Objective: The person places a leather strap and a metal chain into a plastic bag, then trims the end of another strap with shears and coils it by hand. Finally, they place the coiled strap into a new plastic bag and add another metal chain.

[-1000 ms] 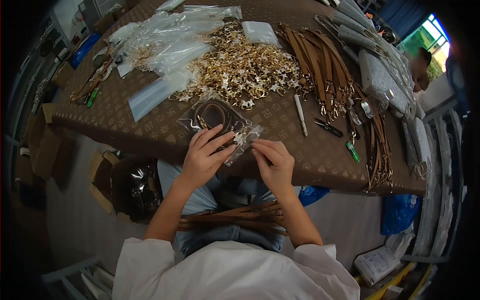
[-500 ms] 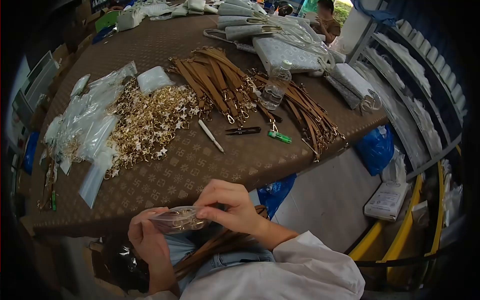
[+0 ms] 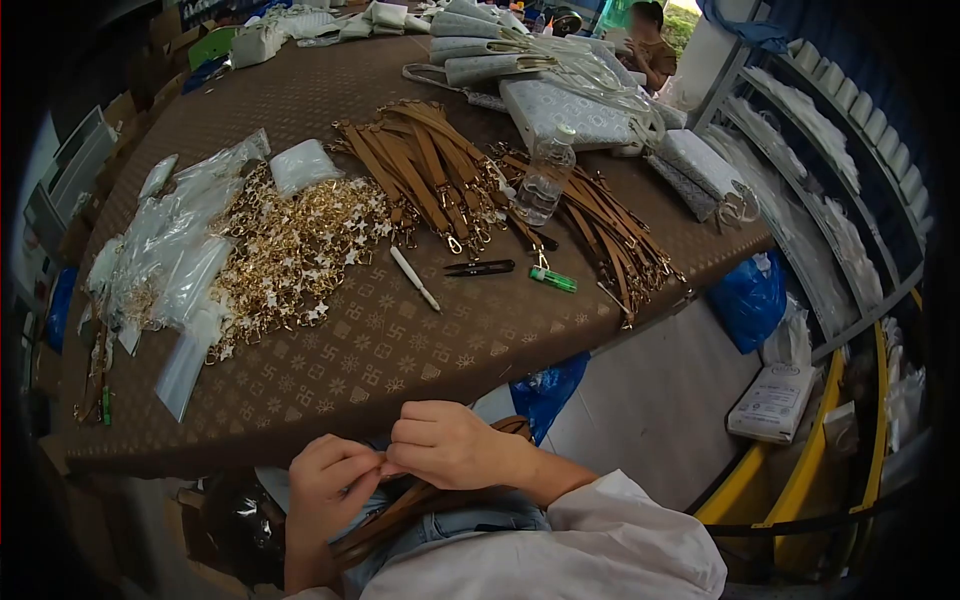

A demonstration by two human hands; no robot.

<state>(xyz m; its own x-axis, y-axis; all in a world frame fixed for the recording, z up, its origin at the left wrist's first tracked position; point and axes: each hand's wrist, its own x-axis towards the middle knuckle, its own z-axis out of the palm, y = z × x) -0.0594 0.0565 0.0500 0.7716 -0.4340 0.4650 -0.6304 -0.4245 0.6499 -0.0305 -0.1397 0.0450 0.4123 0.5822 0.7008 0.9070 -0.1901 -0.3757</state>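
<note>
Now that the left hand (image 3: pixel 328 478) and right hand (image 3: pixel 452 445) have dropped below the brown patterned bench (image 3: pixel 380 360), the small clear plastic bag is out of my sight.

Half a second back they held that bag up at the bench's near edge; they sit lower now, just under that edge, fingertips pressed together and curled tight on something I cannot make out. The bundle of tan leather straps (image 3: pixel 395 510) lies across the lap directly beneath them, below the bench. I judge the bag is covered between the fingers, its closing pinch nearly done.
</note>
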